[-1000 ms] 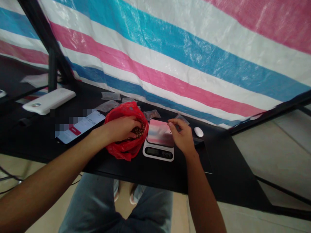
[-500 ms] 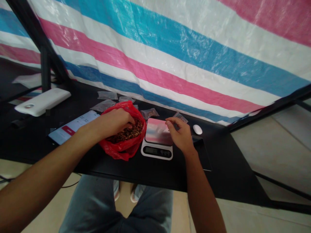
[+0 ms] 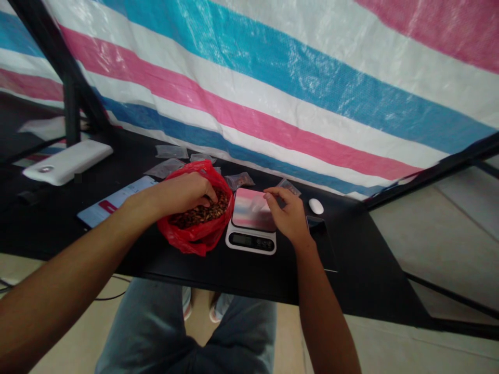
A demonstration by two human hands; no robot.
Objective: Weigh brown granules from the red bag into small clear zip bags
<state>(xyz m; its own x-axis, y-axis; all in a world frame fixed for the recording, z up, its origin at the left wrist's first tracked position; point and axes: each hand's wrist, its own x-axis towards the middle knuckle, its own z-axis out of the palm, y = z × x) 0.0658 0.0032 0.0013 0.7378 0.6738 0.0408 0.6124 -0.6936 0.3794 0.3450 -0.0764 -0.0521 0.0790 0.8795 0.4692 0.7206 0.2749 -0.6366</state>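
Two grips mid-frame: left hand (image 3: 192, 189) bent into red bag (image 3: 195, 242), right hand (image 3: 290, 215) curled over scale (image 3: 248, 224); closure, hold unclear. Bag beside scale, probably for short reach.

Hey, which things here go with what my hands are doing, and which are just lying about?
Seemingly part of the job:
Red bag of brown bits, your left hand in it
Scale, your right hand at its edge
Small clear packets, probably

Apparently just lying about:
Phone
White oblong device
White oval object
Dark slab
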